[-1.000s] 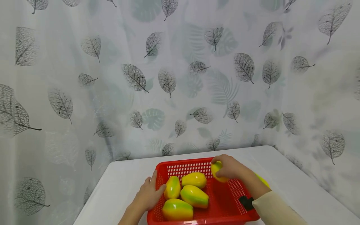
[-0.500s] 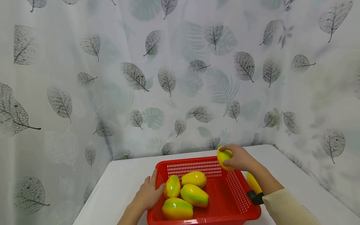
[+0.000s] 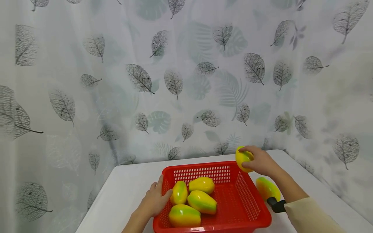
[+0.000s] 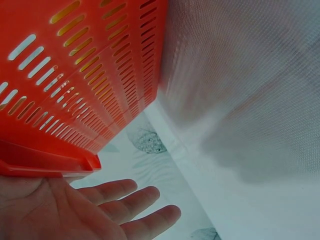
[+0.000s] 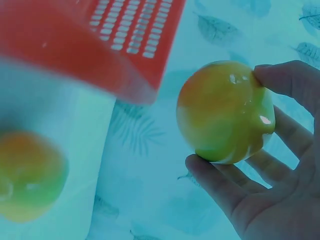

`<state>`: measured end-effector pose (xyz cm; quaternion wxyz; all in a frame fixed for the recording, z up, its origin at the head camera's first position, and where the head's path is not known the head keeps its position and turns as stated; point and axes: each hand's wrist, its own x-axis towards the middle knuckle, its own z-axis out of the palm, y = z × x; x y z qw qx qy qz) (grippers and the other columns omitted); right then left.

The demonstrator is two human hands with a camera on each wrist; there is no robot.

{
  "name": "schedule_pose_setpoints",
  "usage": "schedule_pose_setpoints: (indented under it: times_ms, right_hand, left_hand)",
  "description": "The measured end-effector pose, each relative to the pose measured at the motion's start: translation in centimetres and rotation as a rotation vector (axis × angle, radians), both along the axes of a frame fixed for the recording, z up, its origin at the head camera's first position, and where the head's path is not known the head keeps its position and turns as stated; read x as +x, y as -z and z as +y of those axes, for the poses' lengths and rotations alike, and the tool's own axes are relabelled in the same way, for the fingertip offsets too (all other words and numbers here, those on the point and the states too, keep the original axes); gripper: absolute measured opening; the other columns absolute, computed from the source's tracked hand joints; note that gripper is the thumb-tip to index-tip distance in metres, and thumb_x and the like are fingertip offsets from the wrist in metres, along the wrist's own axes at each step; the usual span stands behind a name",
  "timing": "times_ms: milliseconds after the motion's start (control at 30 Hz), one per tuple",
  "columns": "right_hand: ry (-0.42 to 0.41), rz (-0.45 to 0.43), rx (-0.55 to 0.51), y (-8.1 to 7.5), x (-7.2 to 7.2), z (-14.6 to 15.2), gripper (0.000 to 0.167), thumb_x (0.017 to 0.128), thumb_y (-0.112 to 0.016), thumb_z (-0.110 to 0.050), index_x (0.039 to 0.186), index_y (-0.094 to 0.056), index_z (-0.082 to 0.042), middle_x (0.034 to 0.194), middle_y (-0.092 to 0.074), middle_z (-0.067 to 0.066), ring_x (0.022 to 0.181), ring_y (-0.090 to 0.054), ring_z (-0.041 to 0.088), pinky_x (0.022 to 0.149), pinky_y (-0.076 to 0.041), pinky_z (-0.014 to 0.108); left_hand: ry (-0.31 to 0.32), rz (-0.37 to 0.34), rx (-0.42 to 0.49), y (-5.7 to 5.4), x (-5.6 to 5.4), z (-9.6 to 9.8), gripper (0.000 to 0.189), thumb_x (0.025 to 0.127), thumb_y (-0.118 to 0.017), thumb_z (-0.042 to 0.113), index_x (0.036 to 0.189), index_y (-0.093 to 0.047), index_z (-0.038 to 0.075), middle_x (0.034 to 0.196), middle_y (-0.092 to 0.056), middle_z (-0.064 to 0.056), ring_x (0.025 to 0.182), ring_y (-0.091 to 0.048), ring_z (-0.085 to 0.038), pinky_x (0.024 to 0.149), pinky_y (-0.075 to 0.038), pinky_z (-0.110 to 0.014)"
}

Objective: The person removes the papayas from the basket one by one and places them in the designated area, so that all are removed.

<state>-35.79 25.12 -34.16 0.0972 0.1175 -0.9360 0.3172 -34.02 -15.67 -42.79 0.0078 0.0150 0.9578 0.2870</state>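
My right hand holds a yellow-green papaya, thumb and fingers curled round it, above the far right corner of the red plastic basket. In the right wrist view the held papaya is apart from the basket's wall. My left hand rests against the basket's left rim. Its fingers are stretched out in the left wrist view. Several papayas lie in the left half of the basket. Another papaya lies on the table, right of the basket.
A white-covered table bears the basket. Behind and beside it hangs a pale curtain printed with leaves. A black wrist strap sits at my right sleeve, close to the papaya on the table.
My right hand has lifted the papaya out of the basket and carried it right, over the far right corner. The papaya on the table shows more now. My left hand has stayed put.
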Motion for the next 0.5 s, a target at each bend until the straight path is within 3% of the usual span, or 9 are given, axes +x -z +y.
schedule_pose_setpoints:
  times_ms: [300, 500]
  right_hand:
    - [0.068, 0.008, 0.064, 0.1, 0.6, 3.5, 0.055, 0.088, -0.075, -0.019, 0.137, -0.059, 0.001, 0.139, -0.053, 0.035, 0.107, -0.06, 0.045, 0.083, -0.06, 0.057]
    - [0.098, -0.008, 0.077, 1.0, 1.0, 6.0, 0.056, 0.09, -0.074, -0.019, 0.137, -0.057, 0.004, 0.138, -0.05, 0.038, 0.108, -0.058, 0.05, 0.079, -0.062, 0.055]
  left_hand:
    - [0.011, 0.006, 0.004, -0.2, -0.2, 0.0, 0.088, 0.093, -0.066, 0.047, 0.164, -0.027, 0.011, 0.152, -0.043, -0.033, 0.126, -0.055, -0.057, 0.078, -0.061, -0.063]
    - [0.006, 0.004, 0.009, -0.1, 0.0, 0.0, 0.089, 0.092, -0.068, 0.045, 0.164, -0.028, 0.011, 0.151, -0.044, -0.033, 0.124, -0.056, -0.056, 0.076, -0.062, -0.062]
